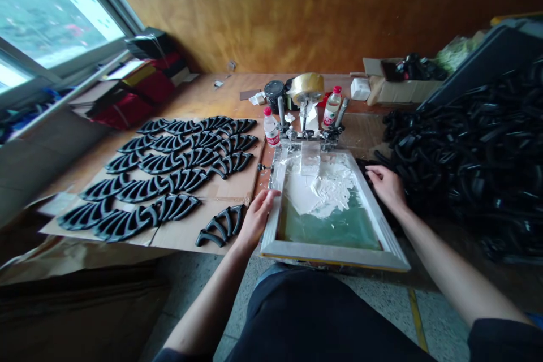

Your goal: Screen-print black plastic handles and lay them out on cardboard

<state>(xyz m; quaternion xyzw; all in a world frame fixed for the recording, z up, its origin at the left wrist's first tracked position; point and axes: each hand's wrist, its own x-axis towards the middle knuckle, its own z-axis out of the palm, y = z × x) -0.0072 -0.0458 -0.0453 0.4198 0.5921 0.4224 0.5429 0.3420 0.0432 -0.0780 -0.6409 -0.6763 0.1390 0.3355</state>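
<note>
A screen-printing frame (335, 253) with a pale metal rim and green mesh lies in front of me, white ink (326, 195) spread thickly over its upper part. My left hand (255, 216) is closed at the frame's left edge, its thumb along the rim. Beyond the right rim, my right hand (387, 185) has its fingers curled together beside dark pieces; what they hold, if anything, is hidden. A metal clamp stand (306, 134) holds the frame's far end, and a whitish squeegee (310, 159) rests over the ink.
Rows of black curved handles (169, 158) cover cardboard (224, 195) on the left. Black parts (462, 164) are heaped on the right. Behind the stand are red-capped bottles (332, 107), a tape roll (306, 86) and a black tub (275, 95). A cardboard box (401, 90) stands farther back.
</note>
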